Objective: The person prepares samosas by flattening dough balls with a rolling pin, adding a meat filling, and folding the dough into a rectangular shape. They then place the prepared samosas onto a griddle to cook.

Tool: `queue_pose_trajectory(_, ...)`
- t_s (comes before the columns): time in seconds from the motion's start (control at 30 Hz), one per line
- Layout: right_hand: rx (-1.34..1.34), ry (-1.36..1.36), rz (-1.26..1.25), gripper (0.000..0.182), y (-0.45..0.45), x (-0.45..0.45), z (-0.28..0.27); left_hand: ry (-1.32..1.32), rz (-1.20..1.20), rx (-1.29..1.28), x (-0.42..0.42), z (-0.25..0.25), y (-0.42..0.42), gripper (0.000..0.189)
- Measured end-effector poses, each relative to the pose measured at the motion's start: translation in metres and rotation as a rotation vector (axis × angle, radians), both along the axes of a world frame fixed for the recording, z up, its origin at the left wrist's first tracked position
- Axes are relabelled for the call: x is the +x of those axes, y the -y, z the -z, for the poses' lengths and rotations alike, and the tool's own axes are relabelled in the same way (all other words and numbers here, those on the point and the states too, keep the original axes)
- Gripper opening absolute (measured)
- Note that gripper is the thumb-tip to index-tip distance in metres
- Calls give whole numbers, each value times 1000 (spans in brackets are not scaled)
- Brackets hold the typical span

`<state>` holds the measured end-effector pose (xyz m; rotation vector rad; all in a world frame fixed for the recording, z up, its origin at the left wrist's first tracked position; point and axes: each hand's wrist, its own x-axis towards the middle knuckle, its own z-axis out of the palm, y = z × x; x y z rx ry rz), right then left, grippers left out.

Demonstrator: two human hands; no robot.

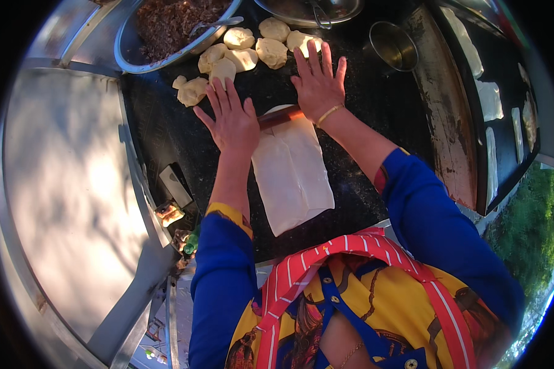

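A wooden rolling pin (281, 117) lies across the far end of a thin, pale sheet of dough (293, 175). My left hand (234, 121) rests over the pin's left end, its fingers straight and spread towards the dough balls. Over the other end lies my right hand (322, 87), palm down with fingers apart. Both palms cover the pin's ends, so these are hidden. The sheet is long, with a seam running down its middle, and it stretches towards me on the black worktop (360, 157). Several balls of dough (271, 53) sit just beyond my fingertips.
A large basin of dark shredded filling (175, 27) with a spoon stands at the back left. Behind the dough is a metal bowl (290, 11); a metal cup of oil-like liquid (393, 46) is farther right. A black griddle (507, 138) holding dough pieces borders the right side.
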<state>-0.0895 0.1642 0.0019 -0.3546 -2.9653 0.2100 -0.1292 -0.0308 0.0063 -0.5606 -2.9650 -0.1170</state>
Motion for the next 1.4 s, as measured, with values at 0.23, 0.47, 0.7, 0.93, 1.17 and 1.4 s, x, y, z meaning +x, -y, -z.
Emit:
queue_pose_trajectory(0.23, 85, -157, 63, 61, -7, -33, 4, -65, 36, -71, -19, -9, -8, 62)
queue_pose_trajectory(0.47, -86, -31, -344, 64, -14, 75, 2, -12, 256, 49, -7, -23, -25, 70)
queue_pose_trajectory(0.7, -222, -96, -392, 48, -22, 88, -2, 5, 385, 116, -25, 17, -96, 74)
queue_pose_trajectory(0.93, -211, -92, -349, 50, -47, 111, -16, -46, 413, 93, -20, 26, -94, 77)
queue_pose_trajectory(1.17, -196, -102, -273, 49, -64, 108, -30, -33, 344, 236, -49, 18, -77, 72)
queue_pose_trajectory(1.4, -365, -6, -323, 43, -16, 76, -17, 153, 123, 45, 30, -7, -9, 63)
